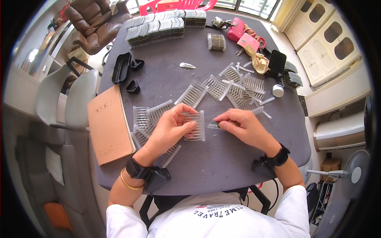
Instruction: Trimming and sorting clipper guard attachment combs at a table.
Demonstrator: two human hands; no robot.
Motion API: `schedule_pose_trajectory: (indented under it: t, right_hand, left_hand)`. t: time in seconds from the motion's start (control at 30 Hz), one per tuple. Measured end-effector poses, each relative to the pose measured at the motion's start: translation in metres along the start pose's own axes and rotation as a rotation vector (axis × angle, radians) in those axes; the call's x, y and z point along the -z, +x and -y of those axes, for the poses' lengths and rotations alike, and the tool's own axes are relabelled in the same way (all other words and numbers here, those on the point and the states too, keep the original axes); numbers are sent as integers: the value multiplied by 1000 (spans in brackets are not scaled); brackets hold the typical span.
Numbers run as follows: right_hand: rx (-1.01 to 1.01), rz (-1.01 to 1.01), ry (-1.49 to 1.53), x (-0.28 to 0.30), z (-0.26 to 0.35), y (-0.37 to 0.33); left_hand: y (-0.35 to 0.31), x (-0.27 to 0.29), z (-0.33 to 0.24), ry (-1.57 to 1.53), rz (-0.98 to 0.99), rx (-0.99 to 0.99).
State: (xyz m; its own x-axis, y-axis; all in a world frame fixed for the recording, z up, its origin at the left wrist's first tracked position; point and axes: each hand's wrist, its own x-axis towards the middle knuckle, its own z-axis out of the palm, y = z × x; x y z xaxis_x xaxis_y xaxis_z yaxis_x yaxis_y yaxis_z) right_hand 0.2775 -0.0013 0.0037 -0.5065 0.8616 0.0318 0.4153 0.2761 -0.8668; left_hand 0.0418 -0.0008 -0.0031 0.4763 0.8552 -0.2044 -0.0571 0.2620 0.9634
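Note:
Between the thumb and fingers of my left hand (pixel 171 129) is a wire-toothed hair comb (pixel 201 126) with a clear plastic spine, held upright. My right hand (pixel 243 123) pinches a small dark piece with pale marks (pixel 214 125), just right of that comb; its kind is too small to tell. Similar loose hair combs (pixel 192 93) lie beyond my hands, with a heap (pixel 244 88) of them at the right. Several more combs (pixel 141 116) lie beside and partly under my left forearm.
A tan notebook (pixel 110 125) lies at the left edge of the grey table (pixel 234 166). Black trays (pixel 121 68), a silver hair clip (pixel 187 65), a comb bundle (pixel 216 41), long packed rows (pixel 154 29), a white jar (pixel 278 91), a black stand (pixel 276 62) and pink items (pixel 248 39) stand farther back.

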Motion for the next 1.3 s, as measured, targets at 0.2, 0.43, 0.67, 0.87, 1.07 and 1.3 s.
schedule_pose_trajectory:
  t: [0.2,0.43,0.67,0.87,1.07,1.3]
  right_hand:
    - [170,-98,-198,-7,6,-3]
    - [298,-149,-357,-19,7,0]
    - [322,-173,-412,-23,5,2]
    - [352,-203,-446,-25,2,2]
    - [368,-167,-510,-22,1,3]
    - [367,-242,-495,-25,5,0]
  left_hand:
    - [-1,-3,3,74,-62,-93]
    - [-1,0,-1,960,-256,-396]
    - [0,1,1,968,-233,-390]
    - [-1,2,1,957,-233,-402]
    - [-1,1,1,963,-227,-357]
    - [-2,1,-1,1038,-199,-368]
